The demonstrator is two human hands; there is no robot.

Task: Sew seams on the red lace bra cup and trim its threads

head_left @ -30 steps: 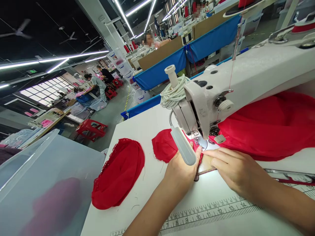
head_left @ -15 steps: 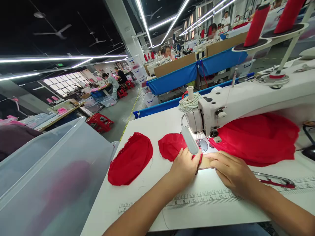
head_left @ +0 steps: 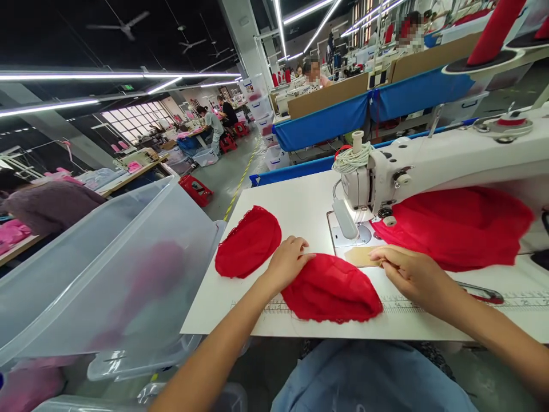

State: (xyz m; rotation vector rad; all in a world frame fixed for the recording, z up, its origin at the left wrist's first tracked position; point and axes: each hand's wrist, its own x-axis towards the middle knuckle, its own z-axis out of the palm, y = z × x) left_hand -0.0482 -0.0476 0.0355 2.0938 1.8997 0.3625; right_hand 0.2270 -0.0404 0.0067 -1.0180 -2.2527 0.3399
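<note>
My left hand (head_left: 288, 262) has its thumb and fingers closed at the upper left edge of a red fabric piece (head_left: 332, 289), which lies curved at the front of the white table. My right hand (head_left: 407, 273) is closed beside the tan plate (head_left: 359, 257) on the sewing machine's bed, its fingertips pinched together; what is between them is too small to make out. Left of my left hand rests another red fabric piece (head_left: 249, 243) with a frayed edge. Under the arm of the sewing machine (head_left: 454, 166) is a larger heap of red fabric (head_left: 458, 229).
A clear plastic bin (head_left: 107, 286) stands against the table's left side. Scissors-like snips (head_left: 480, 293) lie near the printed ruler (head_left: 521, 301). A grey lamp (head_left: 344, 218) hangs by the needle area. Beyond the table are blue cloth slings (head_left: 321, 129) and people at other machines.
The red fabric piece has come away from the needle area toward the table's front edge with my left hand. My right hand stays near the tan plate. The camera view has shifted.
</note>
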